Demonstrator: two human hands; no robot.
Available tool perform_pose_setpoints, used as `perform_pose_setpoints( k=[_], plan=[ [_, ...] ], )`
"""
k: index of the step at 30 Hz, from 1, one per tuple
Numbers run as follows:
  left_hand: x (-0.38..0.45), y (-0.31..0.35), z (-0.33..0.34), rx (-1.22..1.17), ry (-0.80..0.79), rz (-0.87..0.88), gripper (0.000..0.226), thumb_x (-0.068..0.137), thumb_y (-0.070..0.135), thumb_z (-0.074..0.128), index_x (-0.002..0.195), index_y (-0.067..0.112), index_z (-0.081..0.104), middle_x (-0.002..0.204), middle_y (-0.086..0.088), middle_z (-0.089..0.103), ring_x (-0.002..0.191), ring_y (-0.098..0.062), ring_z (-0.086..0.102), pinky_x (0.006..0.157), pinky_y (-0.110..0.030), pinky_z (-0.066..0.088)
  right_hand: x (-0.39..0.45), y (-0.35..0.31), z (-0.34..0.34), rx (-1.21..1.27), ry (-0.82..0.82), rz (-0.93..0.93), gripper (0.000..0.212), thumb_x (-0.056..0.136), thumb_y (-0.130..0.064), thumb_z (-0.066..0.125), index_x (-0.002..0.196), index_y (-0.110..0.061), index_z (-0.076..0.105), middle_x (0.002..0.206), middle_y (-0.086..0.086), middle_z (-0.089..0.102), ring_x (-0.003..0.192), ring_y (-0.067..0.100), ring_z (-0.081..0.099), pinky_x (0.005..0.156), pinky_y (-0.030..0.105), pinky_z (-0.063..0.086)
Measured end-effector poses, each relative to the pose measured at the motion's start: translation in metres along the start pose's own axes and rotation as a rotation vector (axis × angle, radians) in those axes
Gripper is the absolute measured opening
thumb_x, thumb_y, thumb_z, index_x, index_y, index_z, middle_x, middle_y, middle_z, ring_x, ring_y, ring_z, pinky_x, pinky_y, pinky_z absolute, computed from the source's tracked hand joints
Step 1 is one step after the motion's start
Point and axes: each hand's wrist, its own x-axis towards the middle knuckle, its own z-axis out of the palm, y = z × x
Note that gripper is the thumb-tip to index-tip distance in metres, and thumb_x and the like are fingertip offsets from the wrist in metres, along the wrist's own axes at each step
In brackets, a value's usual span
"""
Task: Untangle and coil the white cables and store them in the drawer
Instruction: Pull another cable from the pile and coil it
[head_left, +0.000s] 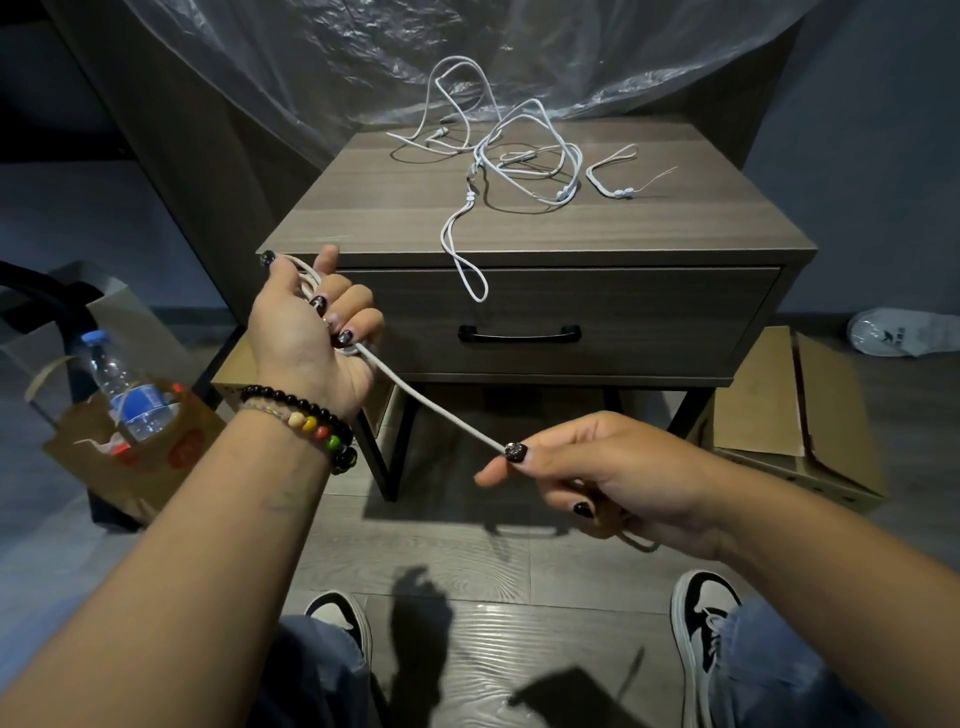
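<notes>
Head view: one white cable (431, 402) runs taut on a diagonal, from the left hand (311, 332) down and right to the right hand (613, 478). The left fingers (353, 312) are curled round several coiled turns of it; the right thumb and forefinger pinch it, and its tail hangs in a loop below that palm. Beyond the fingers, on the table (675, 218), lies a tangle (514, 150) of more white cables, too knotted to count; one loop (467, 260) droops over the closed drawer (649, 312). Left of the left hand, one bottle (130, 395) stands in a paper bag (156, 457); its label is unreadable.
</notes>
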Motion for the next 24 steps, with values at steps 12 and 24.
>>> perform_pose_setpoints(
  k=[12, 24],
  plan=[
    [0.001, 0.014, -0.002, -0.073, 0.026, 0.015, 0.030, 0.103, 0.020, 0.030, 0.086, 0.011, 0.054, 0.054, 0.005, 0.044, 0.037, -0.004, 0.035, 0.034, -0.015, 0.029, -0.001, -0.009, -0.010, -0.045, 0.073, 0.060, 0.024, 0.095, -0.022, 0.054, 0.103, -0.018, 0.076, 0.058, 0.000, 0.048, 0.047, 0.007, 0.036, 0.041, 0.015, 0.026],
    [-0.030, -0.031, 0.001, 0.563, -0.278, -0.435, 0.040, 0.103, 0.035, 0.027, 0.074, 0.015, 0.047, 0.122, -0.023, 0.063, 0.114, -0.033, 0.062, 0.084, -0.055, 0.051, 0.001, -0.012, -0.019, -0.440, 0.716, -0.403, 0.014, 0.082, -0.015, 0.072, 0.071, -0.024, 0.075, 0.061, 0.000, 0.068, 0.054, 0.003, 0.052, 0.052, 0.015, 0.040]
  ],
)
